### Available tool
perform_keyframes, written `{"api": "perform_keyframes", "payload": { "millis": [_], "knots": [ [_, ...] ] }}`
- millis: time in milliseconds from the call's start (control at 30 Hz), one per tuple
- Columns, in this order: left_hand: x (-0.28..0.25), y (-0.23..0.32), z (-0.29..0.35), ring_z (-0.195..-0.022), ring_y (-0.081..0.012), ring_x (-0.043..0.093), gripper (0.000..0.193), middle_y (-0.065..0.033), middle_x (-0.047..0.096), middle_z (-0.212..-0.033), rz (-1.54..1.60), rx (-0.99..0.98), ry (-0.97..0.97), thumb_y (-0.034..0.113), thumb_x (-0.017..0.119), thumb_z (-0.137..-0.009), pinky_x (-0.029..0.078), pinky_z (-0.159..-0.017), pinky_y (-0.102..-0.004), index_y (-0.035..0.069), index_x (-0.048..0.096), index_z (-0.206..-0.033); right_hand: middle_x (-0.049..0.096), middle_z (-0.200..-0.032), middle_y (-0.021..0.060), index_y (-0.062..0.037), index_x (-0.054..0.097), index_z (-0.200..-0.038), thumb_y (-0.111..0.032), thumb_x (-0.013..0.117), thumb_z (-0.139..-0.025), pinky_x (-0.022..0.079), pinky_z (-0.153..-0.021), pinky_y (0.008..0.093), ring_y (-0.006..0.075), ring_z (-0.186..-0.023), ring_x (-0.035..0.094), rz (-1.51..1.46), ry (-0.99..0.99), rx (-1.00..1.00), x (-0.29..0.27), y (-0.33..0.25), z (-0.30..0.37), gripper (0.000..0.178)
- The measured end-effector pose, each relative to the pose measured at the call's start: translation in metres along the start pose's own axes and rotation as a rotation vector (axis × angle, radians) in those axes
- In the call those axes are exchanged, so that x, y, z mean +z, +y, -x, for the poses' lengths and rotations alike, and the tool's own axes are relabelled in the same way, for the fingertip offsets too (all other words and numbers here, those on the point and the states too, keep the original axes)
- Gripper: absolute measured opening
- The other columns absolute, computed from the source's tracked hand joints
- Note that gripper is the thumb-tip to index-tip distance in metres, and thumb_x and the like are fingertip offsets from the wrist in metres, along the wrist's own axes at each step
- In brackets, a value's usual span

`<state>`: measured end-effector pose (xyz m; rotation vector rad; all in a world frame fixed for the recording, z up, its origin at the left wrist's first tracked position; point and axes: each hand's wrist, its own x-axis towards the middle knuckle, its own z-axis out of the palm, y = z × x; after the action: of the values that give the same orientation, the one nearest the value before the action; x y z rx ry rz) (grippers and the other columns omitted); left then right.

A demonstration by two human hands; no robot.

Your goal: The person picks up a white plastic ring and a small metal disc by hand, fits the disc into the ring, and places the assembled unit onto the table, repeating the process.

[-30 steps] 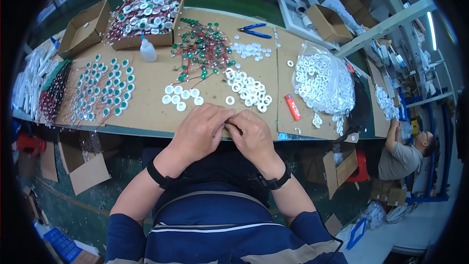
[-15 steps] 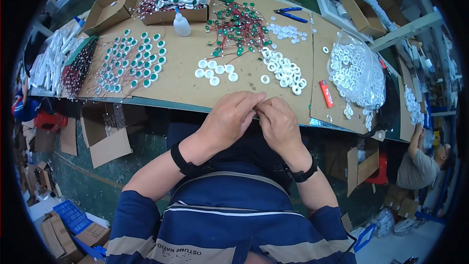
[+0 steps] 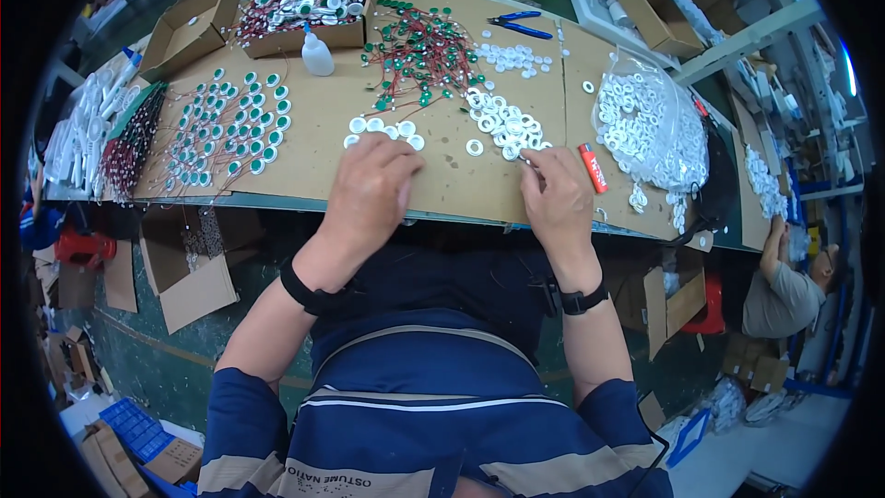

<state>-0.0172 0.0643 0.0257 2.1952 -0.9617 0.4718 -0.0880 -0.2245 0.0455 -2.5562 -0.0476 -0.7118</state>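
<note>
My left hand [image 3: 369, 186] is over the near side of a small group of white round caps [image 3: 389, 131]. Its fingers are bent down together, and the fingertips are hidden beneath the hand. At the near right end of a heap of white rings [image 3: 507, 124] is my right hand [image 3: 560, 186]. Its thumb and forefinger close on a white ring there, partly covered by the fingers. One loose white ring [image 3: 474, 148] lies between the two hands, nearer to the right. Beside the right hand is a red lighter [image 3: 594, 169].
Behind lie green discs with red wires [image 3: 419, 55], small white discs [image 3: 516, 58] and blue-handled pliers [image 3: 522, 24]. A white bottle [image 3: 317, 55] stands by a full carton [image 3: 355, 35]. Wired green-and-white discs [image 3: 230, 120] spread left; a bag of rings [image 3: 650, 120] sits right. A person [image 3: 784, 295] works far right.
My hands were together at the table's near edge. They have parted: the left moved forward and left to the white caps, the right forward and right to the rings.
</note>
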Motion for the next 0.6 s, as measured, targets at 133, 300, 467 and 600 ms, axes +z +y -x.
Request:
{"api": "perform_keyframes", "payload": {
  "millis": [133,300,467,600],
  "knots": [
    [-0.002,-0.003,-0.006,-0.116,-0.0366,0.073,0.024,-0.0108,0.08,-0.119,-0.152,-0.02,0.056,-0.002,0.086,-0.09,0.059,-0.103,-0.0497,0.005,0.083,-0.113,0.077,-0.109,0.0148,-0.0024,0.086,-0.118,-0.002,0.085,-0.098,0.062,-0.086,0.0456,0.0363,-0.099,0.077,0.052,0.026,-0.086,0.009,-0.003,-0.008,0.021],
    [0.017,0.023,-0.021,-0.122,-0.0358,0.072,0.031,-0.0102,0.08,-0.124,-0.026,0.033,0.017,0.0,0.087,-0.091,0.058,-0.108,-0.0494,0.005,0.083,-0.122,0.075,-0.11,0.0126,-0.0042,0.086,-0.117,-0.006,0.09,-0.095,0.061,-0.09,0.048,0.0358,-0.105,0.074,0.176,-0.029,-0.079,0.014,-0.004,-0.009,0.023],
    [0.043,0.032,-0.031,-0.131,-0.0357,0.071,0.034,-0.011,0.079,-0.134,0.022,0.06,-0.027,0.005,0.086,-0.096,0.056,-0.114,-0.0495,0.004,0.083,-0.129,0.074,-0.109,0.011,-0.0061,0.087,-0.115,-0.009,0.093,-0.094,0.06,-0.089,0.0485,0.0352,-0.105,0.072,0.195,-0.019,-0.103,0.017,-0.004,-0.006,0.022],
    [0.047,0.03,-0.031,-0.136,-0.0361,0.07,0.035,-0.012,0.078,-0.139,0.037,0.059,-0.068,0.008,0.086,-0.098,0.054,-0.117,-0.0501,0.004,0.082,-0.132,0.074,-0.108,0.0101,-0.0069,0.086,-0.113,-0.01,0.093,-0.094,0.06,-0.089,0.0484,0.0348,-0.104,0.073,0.189,-0.013,-0.105,0.017,-0.004,-0.005,0.021]
  ]
}}
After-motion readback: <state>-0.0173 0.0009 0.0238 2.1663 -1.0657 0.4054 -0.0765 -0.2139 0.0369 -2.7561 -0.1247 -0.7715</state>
